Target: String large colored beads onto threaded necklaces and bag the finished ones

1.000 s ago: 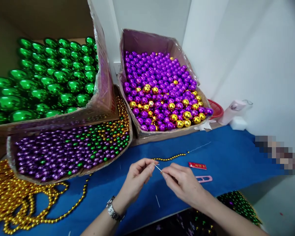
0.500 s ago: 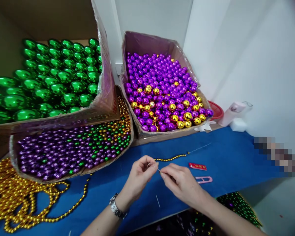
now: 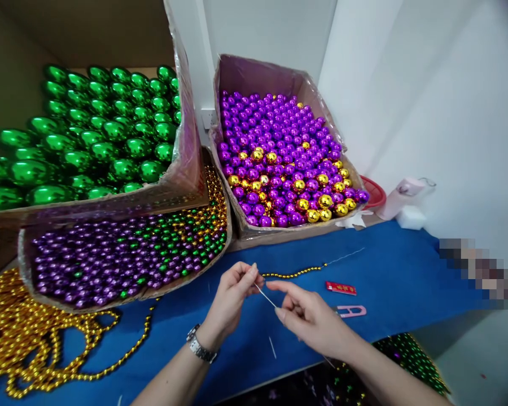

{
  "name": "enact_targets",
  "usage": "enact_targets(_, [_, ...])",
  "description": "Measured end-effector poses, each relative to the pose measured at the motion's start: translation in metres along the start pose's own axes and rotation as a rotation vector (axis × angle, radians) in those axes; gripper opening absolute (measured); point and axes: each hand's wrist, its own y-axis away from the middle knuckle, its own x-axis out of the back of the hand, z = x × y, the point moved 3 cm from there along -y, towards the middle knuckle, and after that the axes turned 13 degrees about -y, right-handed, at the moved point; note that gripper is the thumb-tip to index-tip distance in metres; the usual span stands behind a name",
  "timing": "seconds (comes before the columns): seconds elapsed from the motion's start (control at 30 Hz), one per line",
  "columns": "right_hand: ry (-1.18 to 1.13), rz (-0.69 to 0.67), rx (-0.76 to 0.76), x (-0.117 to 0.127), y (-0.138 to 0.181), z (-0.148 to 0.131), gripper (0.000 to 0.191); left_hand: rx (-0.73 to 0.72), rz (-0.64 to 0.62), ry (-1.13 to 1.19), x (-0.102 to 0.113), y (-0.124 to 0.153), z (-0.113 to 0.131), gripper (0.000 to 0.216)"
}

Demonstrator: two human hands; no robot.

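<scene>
My left hand, a watch on its wrist, pinches a thin white string between thumb and forefinger. Slanting down to the right, the string looks taut and reaches my right hand. There the thumb presses on it with the other fingers curled, while the forefinger points out toward the left hand. Just behind my left fingertips lies a short strand of small gold beads, a loose thread trailing from its far end. Pink-handled thread snips and a small red packet lie beyond my right hand.
Boxes of green ovals, purple and gold balls and small mixed beads line the back and left. Gold bead strands are heaped at left on the blue tabletop. A red basin stands behind.
My right hand has shifted slightly down, and its forefinger has straightened. A longer stretch of string now shows between my hands. The small loop at my left fingertips no longer shows.
</scene>
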Motion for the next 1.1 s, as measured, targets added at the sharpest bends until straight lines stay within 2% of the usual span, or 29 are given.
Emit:
enact_targets(0.1, [-0.412, 0.032, -0.067, 0.002, -0.002, 0.007, 0.026, -0.08, 0.113, -0.226, 0.009, -0.003, -0.011, 0.027])
enact_targets(0.17, [-0.499, 0.066, 0.005, 0.006, -0.006, 0.005, 0.027, -0.123, 0.132, -0.372, 0.009, -0.003, -0.019, 0.028])
enact_targets(0.23, [-0.368, 0.109, 0.125, 0.013, -0.013, -0.001, 0.03, -0.154, 0.09, -0.466, 0.003, 0.0, -0.025, 0.029])
enact_targets(0.37, [0.291, 0.297, 0.428, 0.035, -0.024, -0.029, 0.022, -0.209, 0.001, -0.604, -0.009, 0.005, -0.029, 0.028])
enact_targets(0.43, [0.423, 0.345, 0.495, 0.047, -0.029, -0.048, 0.022, -0.223, 0.008, -0.658, -0.012, 0.004, -0.028, 0.027])
enact_targets(0.53, [0.357, 0.356, 0.437, 0.068, -0.039, -0.087, 0.026, -0.266, 0.033, -0.718, -0.016, -0.004, -0.02, 0.027])
enact_targets(0.6, [0.237, 0.373, 0.442, 0.08, -0.043, -0.124, 0.028, -0.306, 0.024, -0.745, -0.022, -0.012, -0.012, 0.027])
enact_targets(0.73, [0.398, 0.508, 0.674, 0.091, -0.042, -0.215, 0.041, -0.345, 0.003, -0.784, -0.037, -0.023, 0.0, 0.027])
enact_targets(0.77, [0.445, 0.537, 0.729, 0.09, -0.041, -0.234, 0.048, -0.347, -0.001, -0.802, -0.039, -0.024, 0.001, 0.027])
enact_targets(0.83, [0.506, 0.545, 0.796, 0.084, -0.039, -0.259, 0.046, -0.344, -0.011, -0.854, -0.042, -0.023, -0.001, 0.026])
enact_targets(0.93, [0.571, 0.41, 0.779, 0.068, -0.042, -0.263, 0.036, -0.323, -0.04, -0.971, -0.036, -0.017, -0.015, 0.024])
enact_targets(1.03, [0.655, 0.197, 0.717, 0.048, -0.047, -0.235, 0.022, -0.286, -0.077, -1.118, -0.02, -0.005, -0.035, 0.015])
enact_targets(1.1, [0.651, 0.124, 0.684, 0.037, -0.048, -0.207, 0.018, -0.262, -0.123, -1.211, -0.008, 0.006, -0.046, 0.009])
